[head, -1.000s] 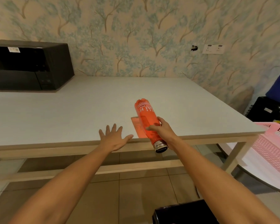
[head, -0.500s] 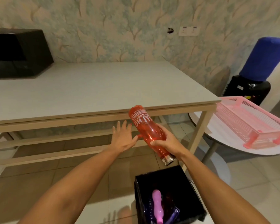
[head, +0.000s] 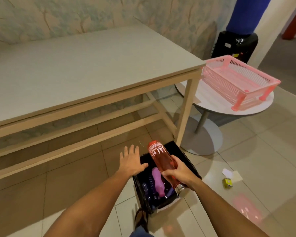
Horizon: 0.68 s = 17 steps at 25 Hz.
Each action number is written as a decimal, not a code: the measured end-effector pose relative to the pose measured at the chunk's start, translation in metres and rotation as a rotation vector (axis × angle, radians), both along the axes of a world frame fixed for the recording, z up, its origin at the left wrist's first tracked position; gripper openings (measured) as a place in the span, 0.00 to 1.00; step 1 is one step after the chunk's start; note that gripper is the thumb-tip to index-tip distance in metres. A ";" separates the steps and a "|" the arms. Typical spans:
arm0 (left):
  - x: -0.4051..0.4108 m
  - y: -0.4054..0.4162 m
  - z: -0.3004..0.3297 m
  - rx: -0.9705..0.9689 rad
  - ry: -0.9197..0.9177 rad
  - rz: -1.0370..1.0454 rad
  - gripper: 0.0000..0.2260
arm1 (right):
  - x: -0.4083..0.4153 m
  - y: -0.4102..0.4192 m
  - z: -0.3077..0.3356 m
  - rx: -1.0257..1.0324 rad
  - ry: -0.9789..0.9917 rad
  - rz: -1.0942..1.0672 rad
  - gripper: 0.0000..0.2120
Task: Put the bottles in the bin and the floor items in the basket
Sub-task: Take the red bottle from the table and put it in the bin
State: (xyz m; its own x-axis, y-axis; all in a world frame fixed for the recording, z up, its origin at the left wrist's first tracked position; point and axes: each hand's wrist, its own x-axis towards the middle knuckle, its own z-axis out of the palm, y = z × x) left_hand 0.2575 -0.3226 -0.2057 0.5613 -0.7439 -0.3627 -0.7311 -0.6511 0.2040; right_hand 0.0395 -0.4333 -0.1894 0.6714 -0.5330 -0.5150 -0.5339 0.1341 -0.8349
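My right hand (head: 179, 173) grips a red bottle (head: 161, 158) with white lettering and a metal cap, tilted cap-down right over the black bin (head: 191, 166) on the floor. Inside the bin lie a pink-purple bottle (head: 158, 181) and a darker purple one (head: 146, 188). My left hand (head: 132, 160) hovers flat with spread fingers at the bin's left rim, holding nothing. A pink plastic basket (head: 237, 79) stands on a round white side table (head: 217, 105) to the right. On the floor right of the bin lie a small yellow-green item (head: 227, 183) and pieces of paper (head: 231, 173).
A large grey-topped wooden table (head: 85, 69) fills the left and centre, its leg just behind the bin. A black water dispenser with a blue bottle (head: 236, 43) stands by the wall behind the basket. A sandalled foot (head: 141, 219) shows below the bin.
The view has dropped from the tabletop to the floor. My right hand has carried the red bottle off the table and down over the bin; my left hand followed to the bin's rim.
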 end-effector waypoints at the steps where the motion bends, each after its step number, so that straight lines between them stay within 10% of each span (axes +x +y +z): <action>1: -0.001 -0.004 -0.010 0.022 0.010 -0.026 0.46 | -0.005 -0.001 -0.015 0.022 0.052 -0.053 0.37; 17: 0.023 -0.088 -0.217 0.235 0.124 -0.326 0.43 | 0.050 -0.066 -0.251 0.268 0.450 -0.424 0.42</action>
State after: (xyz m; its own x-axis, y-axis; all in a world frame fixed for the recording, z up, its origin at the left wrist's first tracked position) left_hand 0.2807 -0.4105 -0.4227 0.2516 -0.7645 -0.5935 -0.8859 -0.4288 0.1768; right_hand 0.0897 -0.4992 -0.4408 0.1211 -0.5174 -0.8471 -0.6777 0.5804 -0.4514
